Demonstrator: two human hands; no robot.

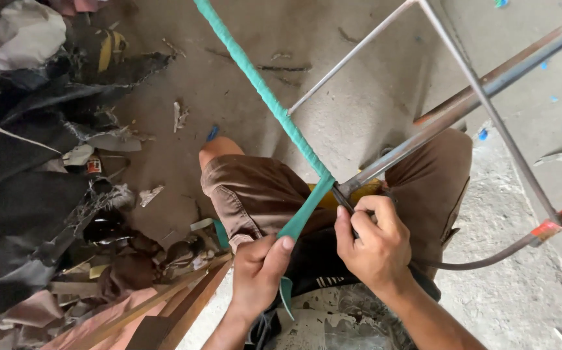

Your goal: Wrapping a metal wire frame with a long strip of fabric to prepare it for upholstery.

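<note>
Dusty concrete floor (372, 97); left hand (258, 272) grip pinching teal tape (300, 220), right hand (375, 243) grip clamped on metal rod (423, 129).

Green-wrapped rod (261, 91) leaves the top edge; frame corner hidden under right hand (375, 243).

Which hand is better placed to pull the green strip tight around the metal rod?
The left hand. It already pinches the loose green strip below the wrapped part, while the right hand grips the metal rod at the joint.
</note>
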